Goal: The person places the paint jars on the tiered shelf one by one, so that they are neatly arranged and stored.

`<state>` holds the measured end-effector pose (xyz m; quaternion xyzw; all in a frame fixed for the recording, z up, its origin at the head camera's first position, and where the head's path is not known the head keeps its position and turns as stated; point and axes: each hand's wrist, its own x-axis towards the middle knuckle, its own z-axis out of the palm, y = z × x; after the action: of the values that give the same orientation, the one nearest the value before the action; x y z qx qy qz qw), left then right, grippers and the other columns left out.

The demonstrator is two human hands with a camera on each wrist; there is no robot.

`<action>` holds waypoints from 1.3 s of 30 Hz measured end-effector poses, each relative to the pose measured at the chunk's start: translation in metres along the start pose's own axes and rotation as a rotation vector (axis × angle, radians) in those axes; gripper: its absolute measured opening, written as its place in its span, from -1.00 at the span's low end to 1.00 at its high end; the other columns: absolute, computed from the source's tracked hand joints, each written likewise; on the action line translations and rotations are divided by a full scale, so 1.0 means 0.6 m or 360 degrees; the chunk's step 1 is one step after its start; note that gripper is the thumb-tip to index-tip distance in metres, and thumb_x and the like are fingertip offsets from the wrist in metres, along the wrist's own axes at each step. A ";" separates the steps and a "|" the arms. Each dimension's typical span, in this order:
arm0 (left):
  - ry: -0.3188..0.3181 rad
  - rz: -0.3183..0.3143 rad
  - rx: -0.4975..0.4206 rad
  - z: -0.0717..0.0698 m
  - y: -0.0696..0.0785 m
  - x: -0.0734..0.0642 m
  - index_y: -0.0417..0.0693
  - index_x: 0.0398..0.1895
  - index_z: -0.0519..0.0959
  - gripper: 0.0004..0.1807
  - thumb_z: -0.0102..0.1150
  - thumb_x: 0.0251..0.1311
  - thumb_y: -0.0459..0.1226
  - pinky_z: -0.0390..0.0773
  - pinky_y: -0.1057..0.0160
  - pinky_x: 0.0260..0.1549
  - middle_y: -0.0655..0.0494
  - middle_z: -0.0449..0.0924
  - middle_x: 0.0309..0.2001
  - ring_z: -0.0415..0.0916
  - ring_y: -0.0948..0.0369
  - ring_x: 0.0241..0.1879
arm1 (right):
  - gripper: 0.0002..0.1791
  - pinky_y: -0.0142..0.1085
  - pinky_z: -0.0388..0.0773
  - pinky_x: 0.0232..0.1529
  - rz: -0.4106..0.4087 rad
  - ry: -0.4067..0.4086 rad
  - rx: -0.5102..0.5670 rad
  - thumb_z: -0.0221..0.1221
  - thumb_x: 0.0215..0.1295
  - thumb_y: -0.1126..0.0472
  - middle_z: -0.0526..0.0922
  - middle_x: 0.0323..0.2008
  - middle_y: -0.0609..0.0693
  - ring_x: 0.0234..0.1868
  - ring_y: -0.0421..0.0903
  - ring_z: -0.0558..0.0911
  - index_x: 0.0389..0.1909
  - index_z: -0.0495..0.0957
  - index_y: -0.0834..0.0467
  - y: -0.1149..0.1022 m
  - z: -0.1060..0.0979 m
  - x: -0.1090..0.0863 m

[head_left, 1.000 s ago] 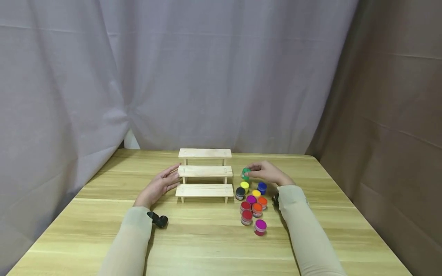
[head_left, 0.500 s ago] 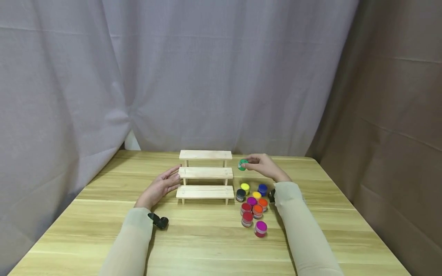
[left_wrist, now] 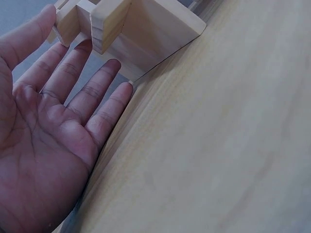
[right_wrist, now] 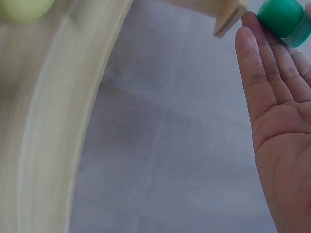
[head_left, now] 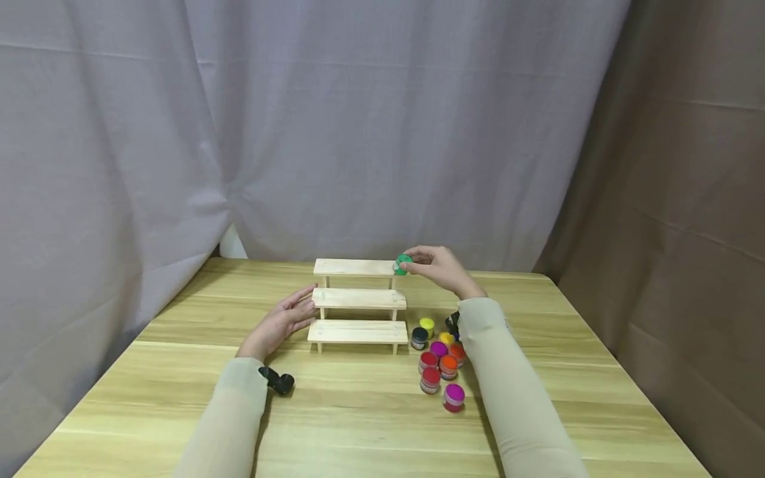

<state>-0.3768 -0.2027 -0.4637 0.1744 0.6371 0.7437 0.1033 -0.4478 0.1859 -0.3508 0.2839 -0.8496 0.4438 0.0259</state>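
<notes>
A three-step wooden stand (head_left: 358, 298) is in the middle of the table. My right hand (head_left: 441, 267) pinches a small green paint jar (head_left: 402, 265) at the right end of the top step. In the right wrist view the green jar (right_wrist: 284, 20) sits between thumb and fingers, close to the end of a wooden board (right_wrist: 231, 17). My left hand (head_left: 283, 322) is at the stand's left side, its fingers extended. The left wrist view shows that palm (left_wrist: 48, 141) turned up with fingertips right at the stand's side (left_wrist: 150, 36).
Right of the stand, several paint jars are grouped: yellow (head_left: 427, 326), black (head_left: 420, 338), red (head_left: 429, 380), orange (head_left: 448, 366) and magenta (head_left: 453, 397) among them. My right forearm (head_left: 508, 378) passes over the table beside them. A grey curtain (head_left: 382, 133) hangs behind the table.
My right hand has lifted the green jar from the table behind the other jars and carried it up and left to the top step. My left hand has stayed by the stand.
</notes>
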 end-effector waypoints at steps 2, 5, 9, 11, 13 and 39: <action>-0.0001 0.0004 -0.0003 0.000 0.002 -0.001 -0.02 0.62 0.03 -0.29 0.04 0.50 -0.25 0.25 -0.04 0.42 -0.08 0.00 0.57 0.17 -0.10 0.46 | -0.53 0.01 0.61 0.11 -0.0003 -0.0011 -0.0018 0.34 0.25 -0.21 0.73 -0.08 -0.07 0.01 -0.06 0.69 0.07 0.66 -0.03 -0.006 0.006 0.008; 0.0007 0.0013 -0.0008 -0.001 0.004 -0.003 -0.01 0.61 0.06 -0.30 0.06 0.50 -0.24 0.27 -0.02 0.41 -0.07 0.02 0.57 0.19 -0.10 0.45 | -0.53 0.04 0.60 0.12 -0.0005 -0.0011 -0.0016 0.34 0.25 -0.22 0.73 -0.09 -0.09 0.01 -0.07 0.68 0.05 0.66 -0.04 -0.011 0.015 0.016; 0.0011 -0.0003 -0.0020 -0.001 0.003 -0.007 -0.01 0.61 0.06 -0.30 0.06 0.50 -0.23 0.28 -0.02 0.41 -0.07 0.03 0.56 0.18 -0.10 0.45 | -0.53 0.02 0.60 0.13 -0.0001 -0.0007 0.0002 0.34 0.25 -0.20 0.73 -0.09 -0.09 0.02 -0.07 0.68 0.07 0.65 -0.03 -0.013 0.025 0.020; 0.0007 -0.0007 -0.0011 -0.001 0.004 -0.009 -0.04 0.61 0.04 -0.30 0.04 0.50 -0.24 0.27 -0.03 0.41 -0.09 0.01 0.57 0.17 -0.11 0.46 | -0.52 -0.01 0.60 0.13 -0.0011 -0.0026 0.0000 0.32 0.27 -0.20 0.73 -0.07 -0.09 0.04 -0.07 0.67 0.10 0.64 -0.03 -0.016 0.030 0.024; 0.0015 -0.0010 -0.0015 -0.001 0.005 -0.010 -0.04 0.61 0.04 -0.30 0.04 0.51 -0.24 0.27 -0.03 0.41 -0.09 0.02 0.56 0.17 -0.11 0.45 | -0.51 -0.02 0.62 0.11 -0.0031 -0.0055 -0.0017 0.30 0.29 -0.19 0.72 -0.05 -0.10 0.06 -0.08 0.66 0.13 0.63 -0.03 -0.020 0.036 0.029; 0.0037 -0.0001 0.0016 -0.003 0.013 -0.023 -0.04 0.61 0.05 -0.31 0.03 0.51 -0.25 0.29 -0.04 0.41 -0.10 0.01 0.57 0.20 -0.09 0.44 | -0.56 0.03 0.48 0.27 0.0038 -0.0249 0.0074 0.30 0.34 -0.09 0.71 -0.03 -0.16 0.05 -0.13 0.64 0.19 0.60 -0.07 -0.070 0.113 0.099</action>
<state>-0.3640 -0.2107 -0.4582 0.1662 0.6419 0.7425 0.0953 -0.4620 0.0879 -0.3431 0.3079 -0.8419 0.4401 -0.0525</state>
